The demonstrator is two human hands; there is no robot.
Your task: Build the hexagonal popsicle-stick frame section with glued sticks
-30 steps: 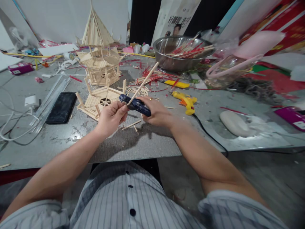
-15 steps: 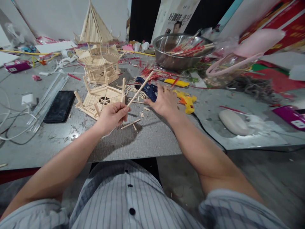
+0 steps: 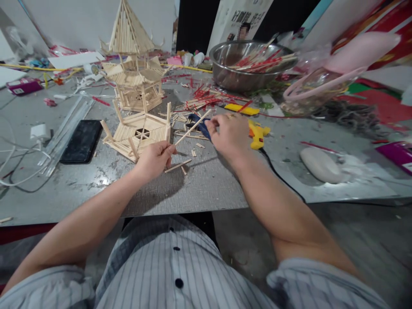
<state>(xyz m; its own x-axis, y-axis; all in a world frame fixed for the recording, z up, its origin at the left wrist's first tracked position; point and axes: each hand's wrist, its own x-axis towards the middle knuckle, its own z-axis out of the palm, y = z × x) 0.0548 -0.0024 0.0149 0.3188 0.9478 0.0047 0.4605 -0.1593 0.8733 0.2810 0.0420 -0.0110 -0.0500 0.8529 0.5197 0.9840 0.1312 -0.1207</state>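
In my left hand [image 3: 154, 159], thumb and fingers pinch a thin pale wooden stick [image 3: 189, 131], which slants up to the right. My right hand [image 3: 231, 135] has its fingers curled round a dark blue hand cutter [image 3: 204, 128]; the palm side is hidden. The stick's upper end crosses in front of the cutter, and I cannot tell whether they touch. Just beyond my left hand lies a hexagonal stick platform [image 3: 124, 134] with short upright posts. Short stick pieces [image 3: 178, 165] are scattered on the table beside that hand.
A tiered stick pagoda [image 3: 131, 40] stands behind the platform. Right of my right hand are a yellow glue gun [image 3: 259, 136] with a black cord and a yellow utility knife [image 3: 241, 109]. A steel bowl [image 3: 231, 79] holds sticks. A black phone [image 3: 80, 141] lies left.
My right hand has gone from spread fingers over the blue cutter to fingers curled round it, and the cutter has shifted. My left hand still holds the stick, now at a lower slant.
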